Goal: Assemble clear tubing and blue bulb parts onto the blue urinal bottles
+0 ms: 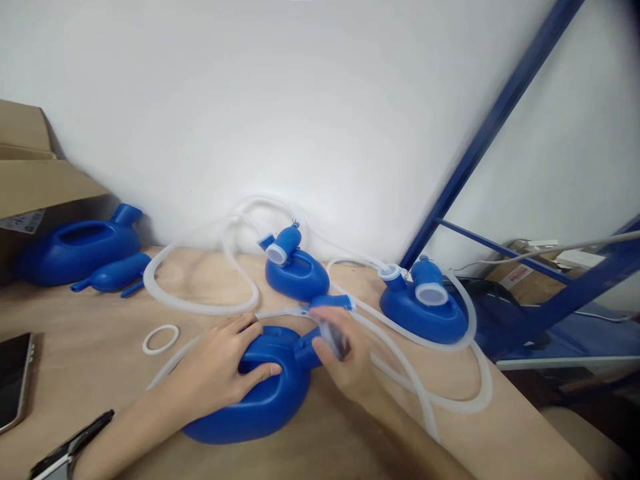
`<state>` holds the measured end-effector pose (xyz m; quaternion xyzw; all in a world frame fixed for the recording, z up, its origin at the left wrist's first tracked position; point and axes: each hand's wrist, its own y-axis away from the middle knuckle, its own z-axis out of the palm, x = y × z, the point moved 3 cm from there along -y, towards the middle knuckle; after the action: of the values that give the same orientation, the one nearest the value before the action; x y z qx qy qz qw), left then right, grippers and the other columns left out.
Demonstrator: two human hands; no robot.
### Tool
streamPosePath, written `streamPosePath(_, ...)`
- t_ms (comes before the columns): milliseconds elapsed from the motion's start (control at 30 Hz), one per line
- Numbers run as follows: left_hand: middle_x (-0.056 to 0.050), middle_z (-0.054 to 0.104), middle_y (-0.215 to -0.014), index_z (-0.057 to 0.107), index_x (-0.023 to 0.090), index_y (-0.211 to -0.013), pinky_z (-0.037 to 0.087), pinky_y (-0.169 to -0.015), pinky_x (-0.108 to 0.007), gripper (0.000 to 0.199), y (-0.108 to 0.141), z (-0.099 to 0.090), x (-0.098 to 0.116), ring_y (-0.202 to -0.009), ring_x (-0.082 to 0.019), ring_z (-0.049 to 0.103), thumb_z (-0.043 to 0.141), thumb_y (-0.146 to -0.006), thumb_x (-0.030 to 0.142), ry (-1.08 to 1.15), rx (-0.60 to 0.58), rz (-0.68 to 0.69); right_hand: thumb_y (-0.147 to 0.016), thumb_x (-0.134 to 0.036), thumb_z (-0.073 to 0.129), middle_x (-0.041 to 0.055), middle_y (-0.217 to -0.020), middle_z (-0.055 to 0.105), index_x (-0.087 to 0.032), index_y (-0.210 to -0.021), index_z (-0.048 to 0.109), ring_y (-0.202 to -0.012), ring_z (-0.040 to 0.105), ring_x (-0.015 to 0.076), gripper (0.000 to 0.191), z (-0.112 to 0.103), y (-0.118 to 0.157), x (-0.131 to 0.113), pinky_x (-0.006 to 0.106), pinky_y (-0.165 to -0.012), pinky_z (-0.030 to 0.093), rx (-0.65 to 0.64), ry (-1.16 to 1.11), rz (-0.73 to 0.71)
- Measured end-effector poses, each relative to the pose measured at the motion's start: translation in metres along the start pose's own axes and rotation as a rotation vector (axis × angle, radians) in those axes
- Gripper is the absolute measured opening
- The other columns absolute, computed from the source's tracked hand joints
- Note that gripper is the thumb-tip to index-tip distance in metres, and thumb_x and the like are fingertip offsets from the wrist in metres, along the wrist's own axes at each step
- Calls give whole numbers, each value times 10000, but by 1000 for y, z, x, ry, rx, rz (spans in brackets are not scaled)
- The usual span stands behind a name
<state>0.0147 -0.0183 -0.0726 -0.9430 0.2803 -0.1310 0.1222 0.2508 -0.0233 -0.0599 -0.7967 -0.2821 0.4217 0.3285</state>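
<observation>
A blue plastic jug (260,413) lies on the table at the front middle, its neck pointing right. My left hand (225,360) is wrapped round the jug's handle, thumb through the opening. Beside the neck, my right hand (345,353) is closed round a small clear piece (333,337), blurred by motion, at the mouth of the jug. Just behind this hand lies a blue tube-shaped part (337,302) with a whitish rim. A translucent hose (280,312) runs behind the jug.
Two blue jugs with hoses and blue attachments (303,277) (425,320) stand behind. At left are another jug (75,253), a blue bulb part (117,273), a white ring (160,339), a phone (15,380) and a cardboard box (45,183). A blue metal frame (480,147) rises at right.
</observation>
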Motion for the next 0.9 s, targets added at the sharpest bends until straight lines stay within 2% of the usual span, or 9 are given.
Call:
streamPosePath(100,-228,702,-1330,743,155,-1191,612,-949,-553,669,0,0,-1,-1148,-425,723,508,-952,734,-5,-21,-22,-913,-420,745,109,-1232,750,-236,-1326,645,-1101,700,293,464,-6,-10,0,479,-967,555,-72,114,157)
streamPosePath(167,-226,696,-1349,744,161,-1206,594,-983,-570,664,-1,-1,-2,-1183,-436,708,528,-944,731,-14,-31,-37,-903,-458,760,87,-1114,777,-235,-1162,710,-1094,675,318,345,-4,-12,0,541,-1034,481,-173,205,186)
streamPosePath(233,-221,695,-1351,743,167,-1213,586,-990,-580,653,-1,-1,-2,-1190,-441,703,543,-940,725,-10,-39,-45,-955,-421,706,53,-932,758,-224,-920,700,-960,663,278,200,-1,-12,1,525,-1008,456,-258,226,165)
streamPosePath(300,-219,698,-1335,740,168,-1210,586,-980,-580,642,-2,-2,-2,-1171,-436,709,545,-944,720,6,-50,-43,-1009,-343,622,42,-865,711,-211,-850,645,-875,624,239,208,1,-11,2,469,-940,459,-282,199,115)
streamPosePath(400,-213,707,-1288,736,167,-1188,587,-962,-565,642,-3,-2,-2,-1137,-420,717,530,-953,728,33,-61,-20,-1022,-263,567,56,-892,685,-201,-901,621,-889,588,234,147,-2,-14,-2,415,-869,462,-301,154,-11)
streamPosePath(600,-166,714,-1204,724,186,-1112,574,-954,-513,618,-3,-5,-4,-1122,-383,706,511,-959,745,95,-59,36,-1001,-216,560,76,-924,681,-189,-987,636,-872,583,232,82,-12,-23,-6,392,-825,499,-424,142,-203)
streamPosePath(700,-146,704,-1148,709,190,-1071,564,-924,-486,605,-6,-7,-4,-1067,-356,704,511,-958,751,110,-75,52,-1000,-258,569,87,-923,685,-186,-1039,635,-878,592,249,105,-12,-21,0,419,-817,521,-385,128,-360)
streamPosePath(800,-114,690,-1075,706,199,-1023,555,-886,-439,593,-11,-8,-4,-1011,-321,698,502,-961,752,124,-95,72,-1029,-376,569,106,-936,706,-168,-1106,636,-901,605,270,232,-10,-17,9,478,-866,533,-316,117,-496)
streamPosePath(900,-111,686,-1064,718,194,-992,548,-878,-422,625,-13,-9,-4,-998,-316,694,505,-941,780,132,-89,47,-1051,-440,533,114,-942,721,-156,-1112,655,-891,615,270,315,-13,-17,10,504,-893,525,-318,145,-535)
